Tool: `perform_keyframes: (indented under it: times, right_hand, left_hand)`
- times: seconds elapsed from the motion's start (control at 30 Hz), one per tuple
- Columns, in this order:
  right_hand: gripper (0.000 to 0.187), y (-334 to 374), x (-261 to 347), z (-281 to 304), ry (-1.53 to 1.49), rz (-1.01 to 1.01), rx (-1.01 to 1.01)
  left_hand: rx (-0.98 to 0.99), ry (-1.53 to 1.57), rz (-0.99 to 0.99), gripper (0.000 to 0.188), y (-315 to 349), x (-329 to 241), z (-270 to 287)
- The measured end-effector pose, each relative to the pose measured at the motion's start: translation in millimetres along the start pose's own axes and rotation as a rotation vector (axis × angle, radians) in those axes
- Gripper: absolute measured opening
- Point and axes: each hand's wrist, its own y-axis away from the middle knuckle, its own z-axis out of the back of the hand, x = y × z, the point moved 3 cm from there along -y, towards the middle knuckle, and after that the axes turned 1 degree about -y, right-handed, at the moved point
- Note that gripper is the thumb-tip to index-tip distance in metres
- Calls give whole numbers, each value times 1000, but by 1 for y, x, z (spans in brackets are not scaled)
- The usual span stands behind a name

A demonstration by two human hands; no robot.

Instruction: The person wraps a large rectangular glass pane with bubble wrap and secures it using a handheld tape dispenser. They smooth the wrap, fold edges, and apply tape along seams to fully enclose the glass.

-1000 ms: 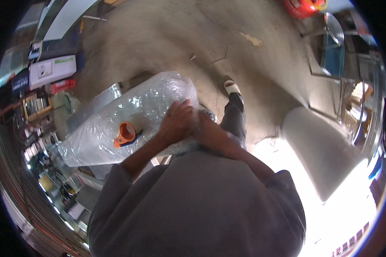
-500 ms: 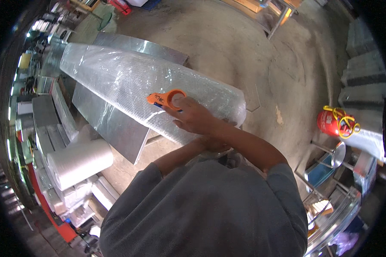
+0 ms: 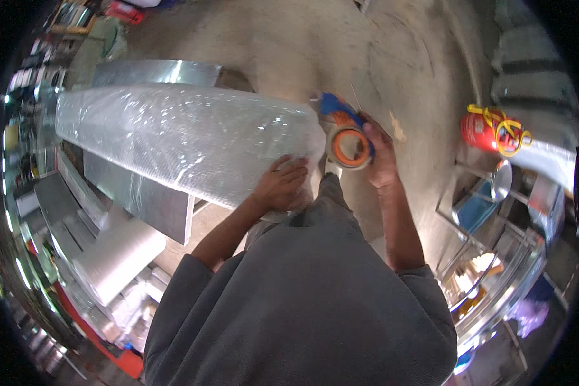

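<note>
A long bundle wrapped in clear bubble wrap [image 3: 186, 138] lies across in front of me, its near-right end close to my legs. My left hand [image 3: 282, 183] rests on top of that end with its fingers laid out, pressing the plastic. Off the bundle's right end, my right hand [image 3: 381, 151] grips an orange and blue tape dispenser [image 3: 345, 119] that carries a roll of tape. The dispenser is held in the air, apart from the wrap and slightly blurred. What lies inside the wrap is hard to make out.
Flat metal sheets [image 3: 138, 193] lie under the bundle. A large white roll of packing material [image 3: 119, 260] is at the left. On the right are a red fire extinguisher [image 3: 486, 132] with a yellow strap, a round-seat stool [image 3: 500, 180] and a metal rack [image 3: 495, 296].
The tape dispenser has gone from above the bundle to beyond its right end in my right hand. My left hand has come out onto the wrap. The view has shifted.
</note>
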Motion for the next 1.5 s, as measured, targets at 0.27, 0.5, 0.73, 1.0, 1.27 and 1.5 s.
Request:
perform_keyframes:
  times: [0.27, 0.5, 0.73, 1.0, 1.27, 1.5]
  right_hand:
    - [46, 15, -172, 137, -752, -813, -214]
    - [43, 9, -190, 100, -696, -1011, -60]
    - [46, 13, -169, 109, -541, -1088, 13]
    - [53, 51, -121, 94, -485, -1038, -51]
    - [53, 86, -66, 33, -474, -905, -95]
    - [62, 117, -35, -64, -324, -828, -469]
  left_hand:
    - [32, -83, -9, 42, -14, -3, 5]
    - [46, -124, 20, 41, -11, -2, -2]
    - [44, -114, 32, 41, -4, 1, -3]
    - [-3, 54, -3, 41, 0, 7, -3]
    - [36, 168, -82, 55, 0, 12, 6]
    - [-432, 424, 48, 48, 45, 29, 42]
